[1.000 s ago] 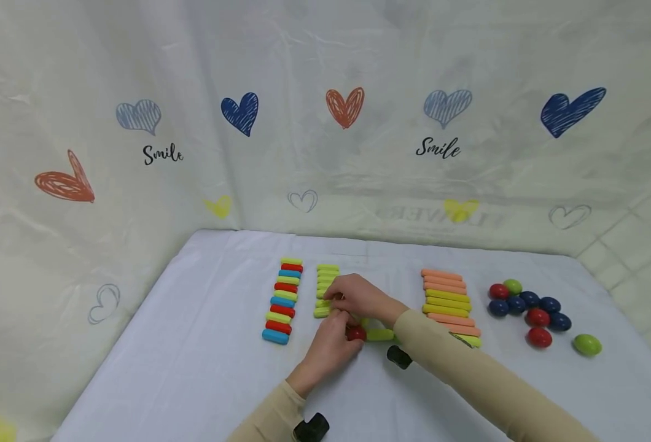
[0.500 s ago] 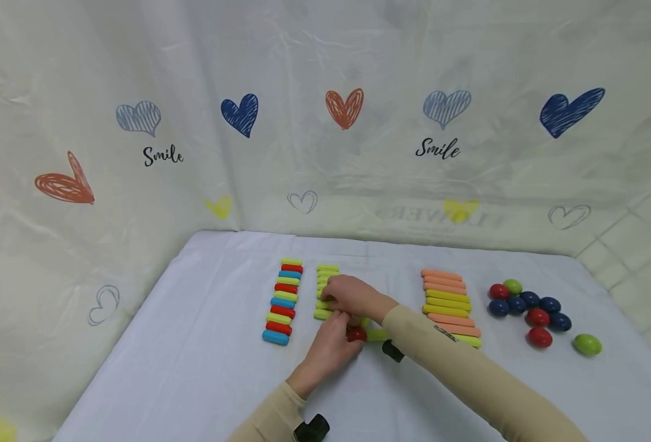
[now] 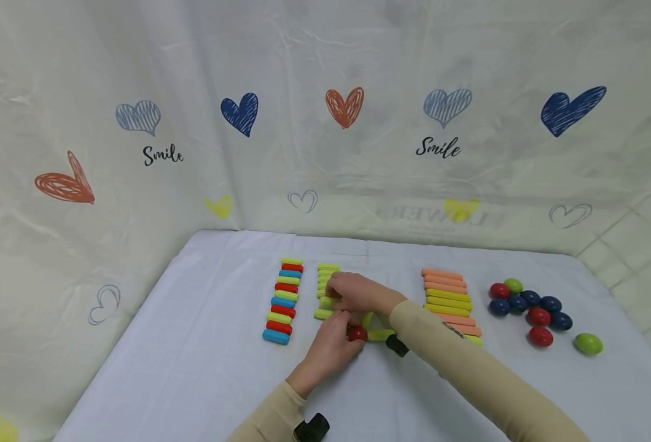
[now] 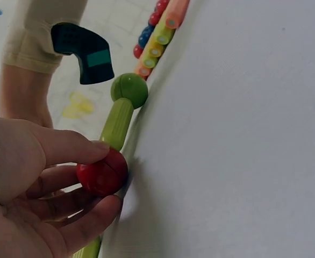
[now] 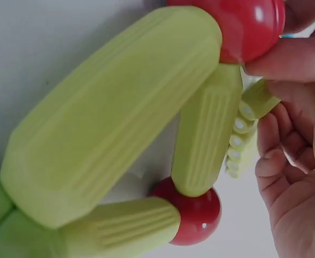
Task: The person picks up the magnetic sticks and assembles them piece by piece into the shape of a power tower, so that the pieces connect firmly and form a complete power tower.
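My left hand point(image 3: 333, 344) pinches a red ball point(image 4: 102, 173) between thumb and fingers, low over the white table. The ball joins a lime-green ribbed stick point(image 4: 117, 122), whose other end carries a green ball point(image 4: 129, 90). In the right wrist view, a second lime stick point(image 5: 207, 137) runs from the held ball to another red ball point(image 5: 192, 212), and a third stick point(image 5: 128, 223) closes a triangle. My right hand point(image 3: 361, 293) is at a column of loose lime sticks point(image 3: 328, 274), its fingers on one stick point(image 5: 260, 99); the palm hides part of the column.
Left on the white-covered table point(image 3: 204, 368) lies a column of blue, red and lime sticks point(image 3: 283, 301). To the right are orange and yellow sticks point(image 3: 447, 298), then several red, blue and green balls point(image 3: 530, 299). A printed curtain point(image 3: 303, 153) hangs behind.
My right hand first shifts slightly left over the lime column, then back right, with one lime stick now pulled rightward out of line. The left hand stays on the red ball.
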Demonstrator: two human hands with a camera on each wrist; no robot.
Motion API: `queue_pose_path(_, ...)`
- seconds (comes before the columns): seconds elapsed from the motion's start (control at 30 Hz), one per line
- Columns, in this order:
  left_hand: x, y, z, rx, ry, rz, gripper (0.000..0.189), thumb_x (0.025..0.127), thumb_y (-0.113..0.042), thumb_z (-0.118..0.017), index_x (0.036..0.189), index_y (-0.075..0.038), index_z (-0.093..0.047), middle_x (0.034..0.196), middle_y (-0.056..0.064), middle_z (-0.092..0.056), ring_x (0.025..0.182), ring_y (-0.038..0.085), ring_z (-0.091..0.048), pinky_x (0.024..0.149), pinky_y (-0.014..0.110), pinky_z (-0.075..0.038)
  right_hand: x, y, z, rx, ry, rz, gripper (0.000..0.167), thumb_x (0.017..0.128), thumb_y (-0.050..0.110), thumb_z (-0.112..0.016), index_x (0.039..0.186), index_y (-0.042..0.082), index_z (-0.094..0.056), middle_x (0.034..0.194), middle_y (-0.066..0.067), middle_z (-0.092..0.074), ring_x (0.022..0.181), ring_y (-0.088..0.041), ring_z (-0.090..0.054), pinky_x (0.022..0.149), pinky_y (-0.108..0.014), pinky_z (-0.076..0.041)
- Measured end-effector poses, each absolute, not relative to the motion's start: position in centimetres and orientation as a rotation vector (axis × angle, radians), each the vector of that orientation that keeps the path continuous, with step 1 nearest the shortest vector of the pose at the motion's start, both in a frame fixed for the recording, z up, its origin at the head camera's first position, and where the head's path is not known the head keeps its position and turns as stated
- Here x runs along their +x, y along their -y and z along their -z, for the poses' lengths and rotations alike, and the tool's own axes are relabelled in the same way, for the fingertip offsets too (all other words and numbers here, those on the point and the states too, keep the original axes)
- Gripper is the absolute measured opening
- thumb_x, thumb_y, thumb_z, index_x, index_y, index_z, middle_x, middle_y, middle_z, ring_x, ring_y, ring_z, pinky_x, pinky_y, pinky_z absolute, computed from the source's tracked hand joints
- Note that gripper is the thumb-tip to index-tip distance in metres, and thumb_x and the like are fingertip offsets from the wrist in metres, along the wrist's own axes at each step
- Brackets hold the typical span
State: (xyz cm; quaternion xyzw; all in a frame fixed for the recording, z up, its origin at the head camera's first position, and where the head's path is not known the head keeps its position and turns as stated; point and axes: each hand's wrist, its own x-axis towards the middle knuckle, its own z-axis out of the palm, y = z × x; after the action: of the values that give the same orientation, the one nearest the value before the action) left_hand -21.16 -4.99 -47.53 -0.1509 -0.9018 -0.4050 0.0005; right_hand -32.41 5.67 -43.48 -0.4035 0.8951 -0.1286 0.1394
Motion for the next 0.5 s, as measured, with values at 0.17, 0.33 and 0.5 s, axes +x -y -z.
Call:
queue_pose_path(0.17, -21.2, 4.8, 47.5, -0.484, 2.83, 1.279, 0.024, 0.082, -0.008, -0.077, 0.1, -0.004, -0.062, 0.096, 0.004, -0.059, 0.087, 0.015, -0.053, 0.072, 0.023, -0.049, -32.6, -7.8, 42.6, -1.191, -2.575, 0.626, 0.02, 0.087, 0.009, -0.066, 0.107, 0.005, -0.063, 0.101, 0.0, -0.062, 0.091, -0.015, -0.058, 0.083, -0.03, -0.05)
queue_pose_path(0.33, -21.3, 5.4, 48.1, -0.462, 2.816, 1.42, 0.026, 0.084, -0.013, -0.077, 0.105, -0.007, -0.063, 0.097, 0.0, -0.059, 0.086, 0.012, -0.056, 0.072, 0.021, -0.051, -32.5, -11.3, 42.2, -1.068, -2.564, 0.967, 0.03, 0.092, 0.015, -0.067, 0.118, 0.003, -0.062, 0.105, -0.003, -0.064, 0.095, -0.018, -0.06, 0.086, -0.037, -0.052)
queue_pose_path(0.5, -21.4, 6.5, 48.9, -0.336, 2.76, 1.727, 0.029, 0.087, -0.019, -0.075, 0.112, -0.013, -0.063, 0.105, -0.004, -0.06, 0.091, 0.012, -0.061, 0.078, 0.025, -0.055, -32.0, -15.2, 43.0, -0.844, -2.533, 1.132, 0.035, 0.09, 0.025, -0.071, 0.121, 0.008, -0.066, 0.106, 0.0, -0.066, 0.099, -0.017, -0.061, 0.088, -0.036, -0.051)
